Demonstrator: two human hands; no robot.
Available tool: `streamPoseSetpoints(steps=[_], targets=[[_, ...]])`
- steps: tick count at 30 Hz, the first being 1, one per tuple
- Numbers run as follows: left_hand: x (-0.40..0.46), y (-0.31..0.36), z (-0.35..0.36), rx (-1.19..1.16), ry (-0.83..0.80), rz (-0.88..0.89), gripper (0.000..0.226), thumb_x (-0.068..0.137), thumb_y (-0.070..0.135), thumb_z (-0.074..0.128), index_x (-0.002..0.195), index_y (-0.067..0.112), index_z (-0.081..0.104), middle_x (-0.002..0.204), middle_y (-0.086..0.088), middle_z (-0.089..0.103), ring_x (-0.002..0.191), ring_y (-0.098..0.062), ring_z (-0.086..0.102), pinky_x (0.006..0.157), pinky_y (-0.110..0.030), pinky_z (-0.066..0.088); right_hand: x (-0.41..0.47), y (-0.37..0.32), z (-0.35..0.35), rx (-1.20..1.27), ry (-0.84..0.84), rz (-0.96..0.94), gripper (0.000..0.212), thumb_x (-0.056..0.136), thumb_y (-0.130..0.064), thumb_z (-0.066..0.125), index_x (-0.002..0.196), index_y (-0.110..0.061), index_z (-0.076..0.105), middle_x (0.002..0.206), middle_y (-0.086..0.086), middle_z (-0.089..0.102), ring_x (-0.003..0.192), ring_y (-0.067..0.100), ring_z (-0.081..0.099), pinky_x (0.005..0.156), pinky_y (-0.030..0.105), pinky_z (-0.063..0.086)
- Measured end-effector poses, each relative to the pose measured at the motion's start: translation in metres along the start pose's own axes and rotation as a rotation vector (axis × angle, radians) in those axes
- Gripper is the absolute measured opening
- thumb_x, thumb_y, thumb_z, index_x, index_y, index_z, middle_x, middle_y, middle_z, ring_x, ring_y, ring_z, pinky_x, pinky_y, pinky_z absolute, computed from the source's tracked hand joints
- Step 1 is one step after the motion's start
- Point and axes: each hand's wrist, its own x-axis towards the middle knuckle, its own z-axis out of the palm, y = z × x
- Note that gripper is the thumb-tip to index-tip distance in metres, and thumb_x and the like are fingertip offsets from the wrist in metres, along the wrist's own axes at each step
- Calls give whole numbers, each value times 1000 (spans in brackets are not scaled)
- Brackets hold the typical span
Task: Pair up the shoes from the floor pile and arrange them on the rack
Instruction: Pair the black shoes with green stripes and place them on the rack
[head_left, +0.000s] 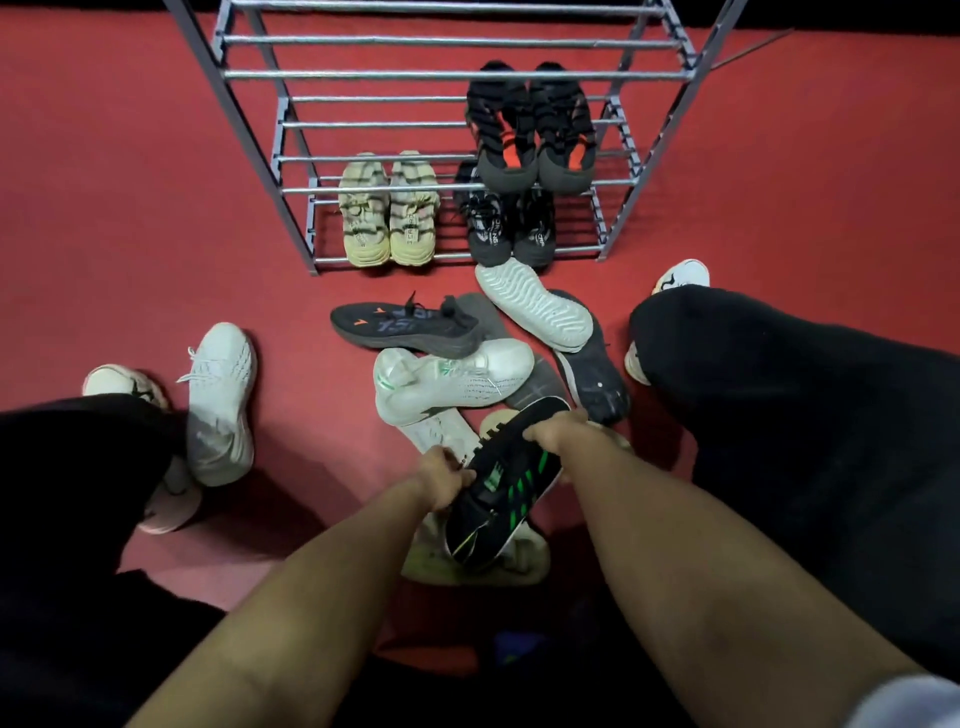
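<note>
Black with green stripes, the sneaker (501, 491) sits just below the middle of the view, lifted at a tilt over the near end of the floor pile. The left hand (444, 480) curls its fingers round the shoe's edge at 9 o'clock; the right hand (553, 434) grips the end at 1 o'clock. Beneath it lies a pale yellowish shoe (519, 561), partly hidden.

At 12 o'clock from the held shoe lies a white sneaker with green marks (447, 379) on its side, and beyond that a dark sneaker with an orange mark (405, 327). At 1 o'clock a white shoe (535, 306) lies sole up, across a dark shoe (592, 374) that is also sole up.

Farther toward 12 o'clock stands the grey metal rack (452, 75). Its lowest shelf carries a cream pair (387, 213) on the left and a black pair (511, 228) on the right; the shelf above holds a black pair with orange lining (530, 130).

At 9 o'clock, well apart from the pile, a lone white sneaker (221, 405) lies on the red floor (130, 208) beside the person's dark trouser leg (78, 467). The other leg (805, 415) fills the 3 o'clock side.
</note>
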Motion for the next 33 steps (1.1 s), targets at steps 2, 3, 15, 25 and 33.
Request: streamPoseSetpoints(steps=[2,3,15,25,33], targets=[[-7,4,-6,-1,-71,-40,21,89,23,65,101,11,53,75,-6,53,61,-21,51,58,-32,50,-6,2,-5,3,-25,-10,76,89,-33,65,149,1,31,153,20,33,132,38,47,109,45,41],[-7,3,-7,-14,-93,-53,16,90,21,64,97,11,53,68,-5,50,53,-18,46,47,-24,44,2,8,-3,48,-48,-13,73,86,-34,67,144,1,38,148,21,40,122,40,54,102,49,47],[-19,8,18,-247,-21,80,32,73,-15,68,78,10,48,82,-12,53,73,-19,50,71,-26,47,-15,13,10,594,-27,136,40,90,-15,52,127,0,59,99,15,65,70,30,63,61,34,49],[-28,58,-21,-555,-52,54,14,85,21,65,73,14,64,59,-2,65,41,-13,56,42,-17,42,-9,-23,3,1022,44,-351,14,97,-25,58,94,-16,68,97,5,73,89,23,69,89,41,57],[-20,74,-53,-770,180,90,6,91,21,62,87,17,62,76,0,65,50,-6,63,47,-16,47,-35,-29,26,773,-333,-359,50,80,-3,51,118,-33,62,108,4,72,94,23,68,72,37,57]])
